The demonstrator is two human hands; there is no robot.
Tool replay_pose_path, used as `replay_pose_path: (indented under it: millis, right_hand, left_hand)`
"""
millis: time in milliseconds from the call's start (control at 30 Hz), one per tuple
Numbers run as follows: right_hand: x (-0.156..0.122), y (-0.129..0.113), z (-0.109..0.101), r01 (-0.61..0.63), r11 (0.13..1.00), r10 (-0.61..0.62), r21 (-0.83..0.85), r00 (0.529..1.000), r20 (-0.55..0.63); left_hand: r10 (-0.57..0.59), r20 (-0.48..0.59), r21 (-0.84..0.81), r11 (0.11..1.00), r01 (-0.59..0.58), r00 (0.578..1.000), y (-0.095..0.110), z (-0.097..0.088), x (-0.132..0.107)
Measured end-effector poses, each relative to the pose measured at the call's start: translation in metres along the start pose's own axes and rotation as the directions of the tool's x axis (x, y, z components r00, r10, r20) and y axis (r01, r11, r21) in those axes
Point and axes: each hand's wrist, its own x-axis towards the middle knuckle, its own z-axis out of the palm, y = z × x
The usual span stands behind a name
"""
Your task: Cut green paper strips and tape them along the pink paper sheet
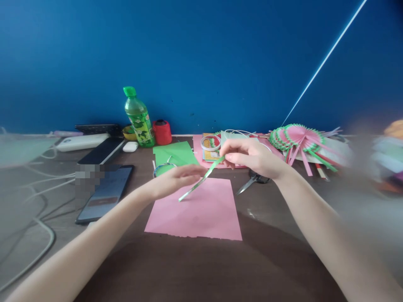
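Between the thumb and fingers of my right hand (248,156) is one end of a narrow green paper strip (201,180). The strip slants down to the left, its lower end over a pink paper sheet (195,212) with a ragged near edge. My left hand (176,180) is palm down with fingers stretched out, beside the strip and above the sheet's far left part; I cannot tell whether it touches the strip. Scissors (252,181) lie by my right wrist, handles partly hidden. Behind my left hand is green paper (176,153).
Folded pink and green paper fans (297,140) lie at the back right. A roll of tape (210,143) rests on pink sheets. A green bottle (138,119) and a red container (162,132) stand by the blue wall. Phones (107,195) and cables (47,235) occupy the left.
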Motion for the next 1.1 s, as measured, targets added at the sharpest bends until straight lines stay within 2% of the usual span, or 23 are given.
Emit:
replay_pose_path:
  millis: [67, 133, 233, 467, 567, 667, 700, 867, 933, 1100]
  right_hand:
    - [0.001, 0.002, -0.002, -0.001, 1.000, 0.001, -0.003, 0.999, -0.049]
    - [0.002, 0.004, -0.005, -0.009, 1.000, 0.009, -0.003, 0.995, -0.098]
    - [0.004, 0.008, -0.009, -0.026, 0.998, 0.017, -0.051, 0.987, -0.162]
    - [0.005, 0.014, -0.011, -0.082, 0.926, -0.018, -0.370, 0.966, -0.260]
    - [0.008, 0.020, -0.008, -0.055, 0.856, -0.153, -0.515, 0.923, -0.353]
    - [0.012, 0.023, -0.001, -0.014, 0.777, -0.341, -0.629, 0.831, -0.440]
    - [0.012, 0.021, 0.002, 0.004, 0.756, -0.385, -0.654, 0.812, -0.440]
    - [0.007, 0.001, 0.024, 0.120, 0.661, -0.521, -0.741, 0.784, -0.337]
    - [0.003, -0.007, 0.029, 0.135, 0.660, -0.536, -0.739, 0.774, -0.337]
    - [-0.002, -0.014, 0.028, 0.122, 0.771, -0.494, -0.625, 0.734, -0.466]
  left_hand:
    - [-0.007, 0.108, -0.071, 0.997, 0.015, 0.994, 0.002, 0.005, -0.001]
    - [-0.049, 0.136, -0.057, 0.997, 0.057, 0.989, -0.002, 0.004, -0.002]
    - [-0.082, 0.088, -0.027, 0.996, 0.085, 0.993, -0.011, -0.001, 0.000]
    - [-0.106, 0.027, -0.040, 0.993, 0.107, 0.994, -0.011, -0.006, 0.002]
    - [-0.108, 0.013, -0.066, 0.992, 0.109, 0.994, -0.010, -0.003, 0.002]
    - [-0.089, -0.001, -0.088, 0.992, 0.088, 0.996, -0.008, -0.001, 0.000]
    - [-0.081, 0.000, -0.099, 0.992, 0.081, 0.997, -0.006, -0.001, 0.000]
    - [-0.076, -0.012, -0.134, 0.988, 0.074, 0.997, 0.007, 0.000, -0.003]
    - [-0.115, -0.046, -0.118, 0.987, 0.109, 0.992, 0.009, 0.000, -0.003]
    - [-0.237, -0.153, -0.146, 0.966, 0.215, 0.959, 0.004, 0.000, -0.001]
